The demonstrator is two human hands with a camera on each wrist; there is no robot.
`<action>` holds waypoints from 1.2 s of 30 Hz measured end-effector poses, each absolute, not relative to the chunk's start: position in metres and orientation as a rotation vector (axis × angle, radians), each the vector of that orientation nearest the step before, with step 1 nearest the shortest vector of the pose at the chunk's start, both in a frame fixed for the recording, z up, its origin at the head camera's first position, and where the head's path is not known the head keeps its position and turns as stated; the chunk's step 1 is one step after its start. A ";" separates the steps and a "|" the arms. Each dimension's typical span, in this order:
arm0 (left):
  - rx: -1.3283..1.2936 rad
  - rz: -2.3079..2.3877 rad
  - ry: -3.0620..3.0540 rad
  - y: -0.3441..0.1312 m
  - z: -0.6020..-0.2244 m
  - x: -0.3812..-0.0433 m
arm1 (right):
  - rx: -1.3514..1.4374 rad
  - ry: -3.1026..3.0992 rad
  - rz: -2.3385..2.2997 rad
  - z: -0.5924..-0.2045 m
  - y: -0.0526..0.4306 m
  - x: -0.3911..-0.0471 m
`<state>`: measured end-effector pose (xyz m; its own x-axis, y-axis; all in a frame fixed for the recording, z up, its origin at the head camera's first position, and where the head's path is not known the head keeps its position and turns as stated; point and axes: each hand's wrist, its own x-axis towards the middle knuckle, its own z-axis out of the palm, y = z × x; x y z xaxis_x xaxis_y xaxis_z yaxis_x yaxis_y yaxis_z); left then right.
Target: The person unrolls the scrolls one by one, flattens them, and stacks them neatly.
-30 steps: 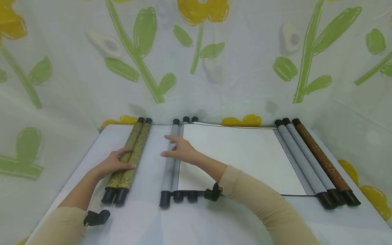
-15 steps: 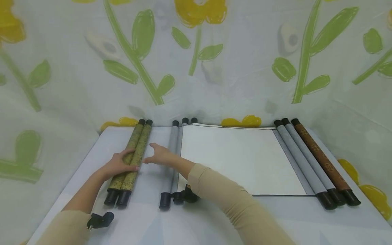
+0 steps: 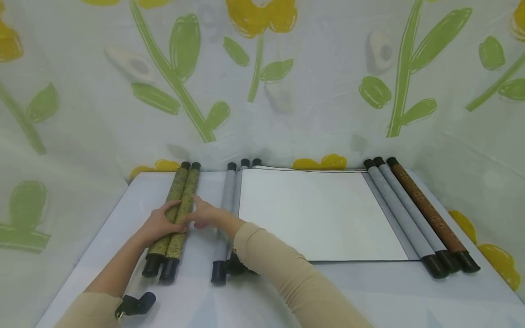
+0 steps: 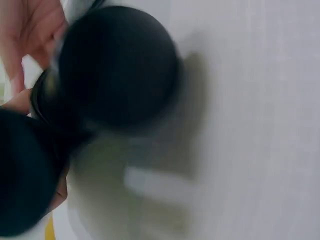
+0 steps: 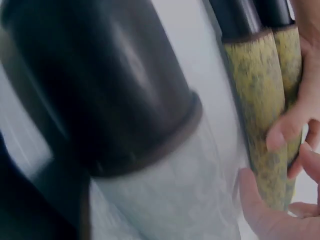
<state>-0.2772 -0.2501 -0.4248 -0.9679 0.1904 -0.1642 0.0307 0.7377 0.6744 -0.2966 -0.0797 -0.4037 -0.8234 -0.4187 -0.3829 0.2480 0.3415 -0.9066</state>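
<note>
Two rolled scrolls in yellow speckled cloth, the left one (image 3: 175, 189) and the right one (image 3: 190, 184), lie side by side on the left of the table, their black knobs toward me. My left hand (image 3: 159, 224) grips across both, thumb on the right roll. From the right comes my right hand (image 3: 208, 214), its fingertips right at the right roll's side, thumb and index spread apart. In the right wrist view, my right hand (image 5: 275, 215) is close under the left thumb. A black knob (image 4: 117, 65) fills much of the left wrist view.
An unrolled white scroll (image 3: 311, 209) lies in the middle. Beside its left edge is a grey roll (image 3: 228, 191), partly behind my right forearm. Two grey rolls and a brown patterned roll (image 3: 426, 209) lie at the right. Flowered cloth (image 3: 320, 91) hangs behind the table.
My right hand has moved left from over the grey roll to the yellow scrolls. My left hand has kept its grip, and the scrolls have shifted only slightly.
</note>
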 end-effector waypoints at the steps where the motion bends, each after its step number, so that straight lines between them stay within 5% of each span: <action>1: 0.153 1.076 2.712 -0.248 -0.425 -0.277 | -0.153 2.010 -1.549 -0.405 -0.080 -0.296; 36: 0.209 1.675 2.447 -0.198 -0.396 -0.236 | -0.463 2.232 -1.786 -0.396 -0.053 -0.283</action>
